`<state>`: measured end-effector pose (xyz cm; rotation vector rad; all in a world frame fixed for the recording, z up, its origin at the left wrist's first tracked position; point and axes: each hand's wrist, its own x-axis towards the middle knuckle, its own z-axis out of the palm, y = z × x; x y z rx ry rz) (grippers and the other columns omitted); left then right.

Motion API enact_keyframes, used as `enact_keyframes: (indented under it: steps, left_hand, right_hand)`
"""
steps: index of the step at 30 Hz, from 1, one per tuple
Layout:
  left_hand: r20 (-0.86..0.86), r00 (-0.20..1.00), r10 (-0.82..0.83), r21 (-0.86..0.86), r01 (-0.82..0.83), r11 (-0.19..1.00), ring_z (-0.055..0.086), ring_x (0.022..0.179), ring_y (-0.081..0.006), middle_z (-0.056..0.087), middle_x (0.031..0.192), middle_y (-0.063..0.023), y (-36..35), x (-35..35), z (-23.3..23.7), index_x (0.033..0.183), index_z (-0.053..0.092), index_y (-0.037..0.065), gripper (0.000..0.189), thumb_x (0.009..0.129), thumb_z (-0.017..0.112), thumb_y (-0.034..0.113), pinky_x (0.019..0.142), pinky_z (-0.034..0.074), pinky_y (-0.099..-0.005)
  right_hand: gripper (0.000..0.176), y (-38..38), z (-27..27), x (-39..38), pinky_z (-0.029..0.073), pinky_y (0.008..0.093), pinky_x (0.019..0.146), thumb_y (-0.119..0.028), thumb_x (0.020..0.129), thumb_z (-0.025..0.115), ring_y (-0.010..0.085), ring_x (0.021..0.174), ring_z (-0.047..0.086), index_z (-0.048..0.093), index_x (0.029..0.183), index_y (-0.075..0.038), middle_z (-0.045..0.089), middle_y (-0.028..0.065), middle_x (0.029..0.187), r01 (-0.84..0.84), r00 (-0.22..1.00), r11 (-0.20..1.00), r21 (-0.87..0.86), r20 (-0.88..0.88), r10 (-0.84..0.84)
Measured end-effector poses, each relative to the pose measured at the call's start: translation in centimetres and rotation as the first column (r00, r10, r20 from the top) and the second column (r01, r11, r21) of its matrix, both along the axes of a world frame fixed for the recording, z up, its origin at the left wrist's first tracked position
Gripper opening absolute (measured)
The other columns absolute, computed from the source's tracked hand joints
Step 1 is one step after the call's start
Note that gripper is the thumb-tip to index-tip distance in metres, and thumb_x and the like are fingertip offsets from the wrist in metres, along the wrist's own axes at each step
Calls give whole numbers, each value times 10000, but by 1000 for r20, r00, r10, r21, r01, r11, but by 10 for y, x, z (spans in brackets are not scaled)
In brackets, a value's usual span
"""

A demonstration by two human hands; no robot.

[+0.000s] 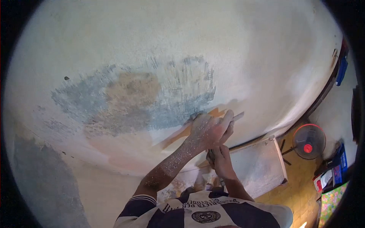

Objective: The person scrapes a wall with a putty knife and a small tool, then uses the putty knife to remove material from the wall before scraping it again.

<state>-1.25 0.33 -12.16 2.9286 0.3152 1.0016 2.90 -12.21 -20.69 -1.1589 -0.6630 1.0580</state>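
My left hand (209, 131), dusted with pale flecks along the wrist and forearm, is closed near the wall (243, 49). A flat, thin scraper-like tool (238, 116) sticks out to the right past its fingers; the rest of it is hidden in the grip. Just below, my right hand (221, 159) is closed close to the left wrist. A small dark part shows at its edge, too little to name. Up and left of my hands, the wall has a rough patch (178, 108) of bare grey-blue and beige where the pale coating is gone.
A pale rectangular board or tabletop (258, 163) lies to the right of my hands. Beyond it, a fan (308, 141) with a red rim stands on the yellowish floor (273, 190). Boxes and packets (336, 171) sit at the far right beside a flowered cloth (331, 203).
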Motion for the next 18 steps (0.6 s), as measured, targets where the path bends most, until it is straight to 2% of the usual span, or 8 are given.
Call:
enact_keyframes:
  steps: [3,6,9,11,13,15,18]
  left_hand:
    - [93,996,-16,186,-1,983,588,418,-268,545,493,-65,11,8,-3,1023,629,80,173,948,626,236,476,531,-424]
    - [-71,997,15,112,-7,994,586,416,-268,541,486,-62,7,8,40,1047,659,67,203,935,642,235,475,533,-426]
    - [-11,998,-68,83,68,994,605,429,-281,536,475,-61,7,1,-1,1059,644,66,218,930,642,241,467,529,-434]
    - [59,993,-99,153,90,984,616,437,-284,541,478,-60,16,12,-3,1074,647,65,227,925,644,236,463,523,-436]
    - [26,997,-74,166,69,984,626,446,-280,547,483,-57,19,13,1,1107,638,54,263,923,640,241,457,520,-424]
    - [-92,996,-1,139,14,990,636,456,-269,556,491,-54,7,11,30,1159,619,35,324,924,629,258,448,520,-398]
    - [-154,988,-21,45,28,999,606,441,-297,563,514,-73,6,7,-1,1130,662,64,278,915,651,241,463,510,-423]
  right_hand:
    - [383,15,-8,3,266,244,427,-387,1100,458,77,486,388,568,895,-82,462,-21,628,7,1000,1000,-7,-13,-8]
    - [370,28,2,6,270,247,424,-371,1099,464,76,474,386,569,897,-80,457,-22,623,0,1000,988,152,23,-4]
    - [382,3,1,3,318,273,451,-360,1091,467,83,494,433,585,887,-60,496,-7,632,-39,999,998,-52,-28,37]
    - [387,15,-11,11,318,274,449,-367,1092,470,81,493,430,591,890,-59,501,-6,631,-10,1000,1000,2,5,10]
    - [391,23,-10,9,323,281,439,-365,1096,466,81,484,422,600,901,-54,494,-8,615,55,998,997,58,6,-55]
    - [355,20,-10,6,301,252,437,-359,1092,492,70,497,414,575,899,-72,465,-27,645,41,998,998,56,-41,-39]
    - [335,13,-5,10,292,236,437,-354,1091,505,60,511,413,557,899,-85,454,-35,667,-2,996,1000,11,-94,3]
